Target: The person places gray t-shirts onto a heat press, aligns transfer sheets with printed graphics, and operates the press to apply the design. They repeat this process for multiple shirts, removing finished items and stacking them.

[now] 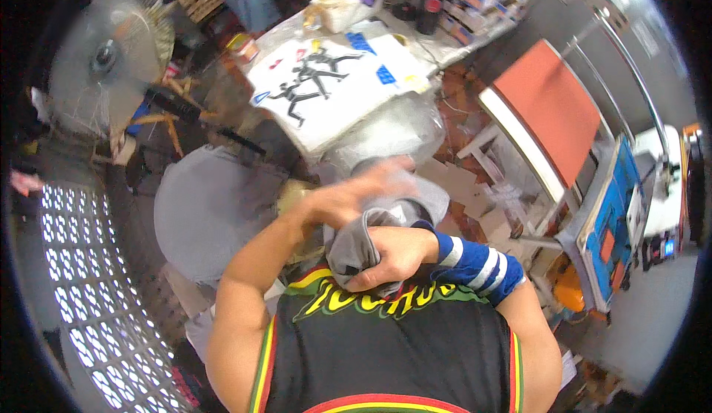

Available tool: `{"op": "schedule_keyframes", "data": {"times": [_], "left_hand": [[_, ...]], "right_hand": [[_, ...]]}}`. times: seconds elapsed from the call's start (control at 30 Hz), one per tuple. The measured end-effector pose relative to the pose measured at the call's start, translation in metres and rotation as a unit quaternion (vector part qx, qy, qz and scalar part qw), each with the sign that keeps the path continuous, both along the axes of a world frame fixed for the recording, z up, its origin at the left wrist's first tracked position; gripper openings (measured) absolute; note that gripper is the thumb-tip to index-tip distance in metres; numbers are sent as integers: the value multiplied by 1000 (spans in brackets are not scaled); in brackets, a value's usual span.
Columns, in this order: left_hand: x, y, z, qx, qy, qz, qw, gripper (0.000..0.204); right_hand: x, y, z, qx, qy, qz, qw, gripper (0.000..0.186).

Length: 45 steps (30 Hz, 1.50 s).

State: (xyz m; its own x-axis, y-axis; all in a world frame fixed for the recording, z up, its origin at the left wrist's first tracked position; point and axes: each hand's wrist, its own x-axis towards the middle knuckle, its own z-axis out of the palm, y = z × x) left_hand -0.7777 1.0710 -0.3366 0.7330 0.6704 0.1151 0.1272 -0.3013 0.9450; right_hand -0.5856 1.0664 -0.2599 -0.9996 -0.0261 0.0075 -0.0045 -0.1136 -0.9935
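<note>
Close in front of my chest, a bunched grey cloth (350, 248) hangs in my right hand (404, 253), whose fingers are closed round its gathered edge. My right forearm wears a blue band with white stripes. My left hand (356, 193) reaches across above the cloth, its fingers stretched out and blurred by motion. More pale grey fabric (424, 194) spreads out beyond both hands. Whether it is all one piece, I cannot tell.
A round, grey-covered surface (208, 216) is left of my arms. Ahead, a white sheet with black figures (319, 87) lies on a cluttered table. A fan (104, 57) stands far left. At right are an orange-red panel (549, 105) and a blue-framed screen (612, 220).
</note>
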Motion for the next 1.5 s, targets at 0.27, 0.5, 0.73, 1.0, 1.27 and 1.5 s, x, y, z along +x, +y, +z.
{"op": "schedule_keyframes", "data": {"times": [0.27,0.5,0.73,1.0,1.27,1.5], "left_hand": [[192,113,-16,-57,-61,-14,996,58],[251,159,34,9,171,-42,984,50],[282,318,-29,207,205,67,954,37],[265,498,62,350,244,37,904,27],[242,577,78,-18,-170,32,985,25],[274,574,100,170,-56,184,966,41]], "right_hand": [[268,14,23,-75,-74,-461,881,27],[413,34,20,154,-82,-689,703,12],[437,103,17,192,-182,-769,582,7],[481,212,24,355,-358,-818,275,41],[523,234,19,220,-276,-893,280,20],[552,234,35,196,-271,-876,346,19]]}}
